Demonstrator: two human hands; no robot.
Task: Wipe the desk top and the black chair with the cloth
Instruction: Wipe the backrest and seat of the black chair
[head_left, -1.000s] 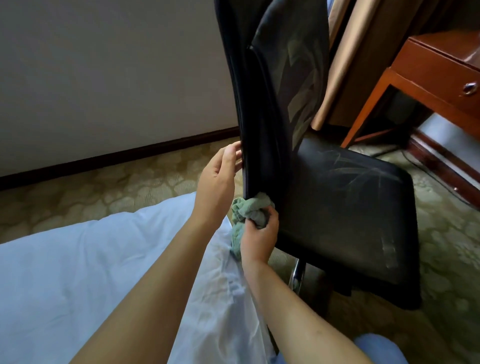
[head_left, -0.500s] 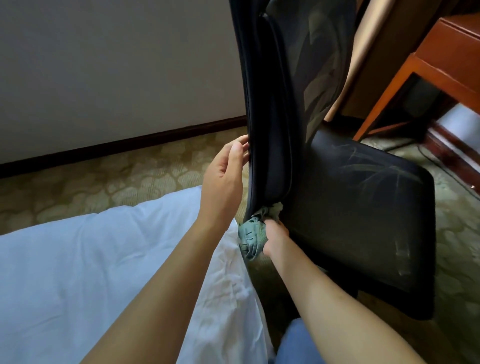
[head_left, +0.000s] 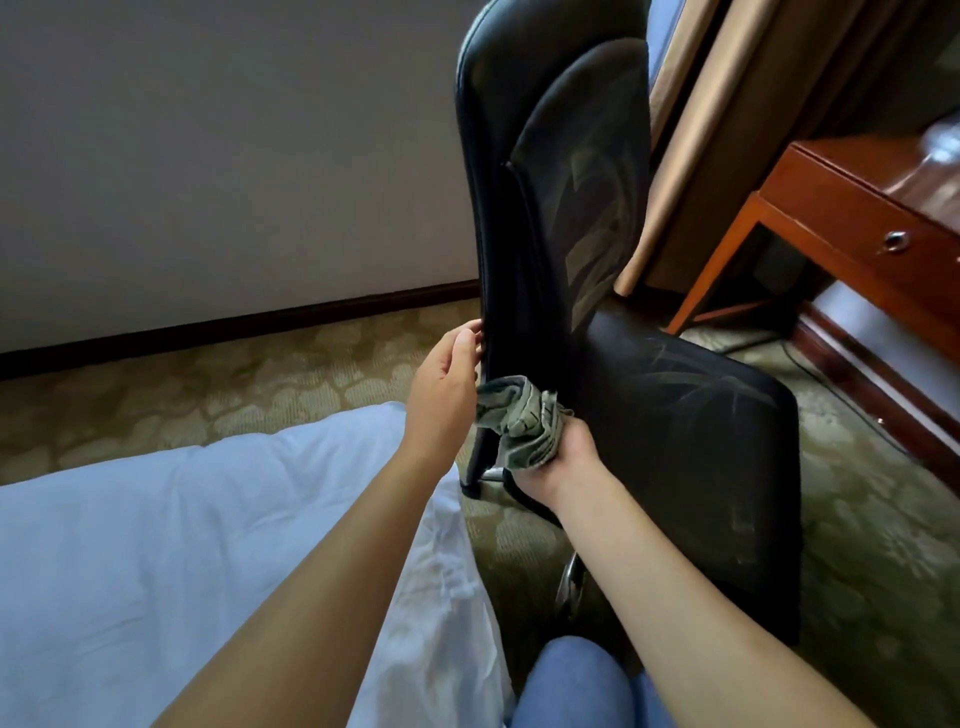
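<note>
Two hands are busy on one black chair (head_left: 675, 415). The right hand (head_left: 558, 467) is squeezed around one bunched-up green cloth (head_left: 519, 421) and pushes it against the low part of the chair's back, right where the back meets the seat. The left hand (head_left: 441, 395) has its fingers mostly straight, and its tips touch the outer edge of the chair back to keep it steady.

It looks like the chair is being wiped now. The seat shows faint streaks and dull marks, so I think it needs more wiping. One wooden desk (head_left: 852, 208) stands well apart on the right. Very little of its top shows, so I cannot tell if it is clean. One white bed sheet (head_left: 156, 545) lies under the left arm.
</note>
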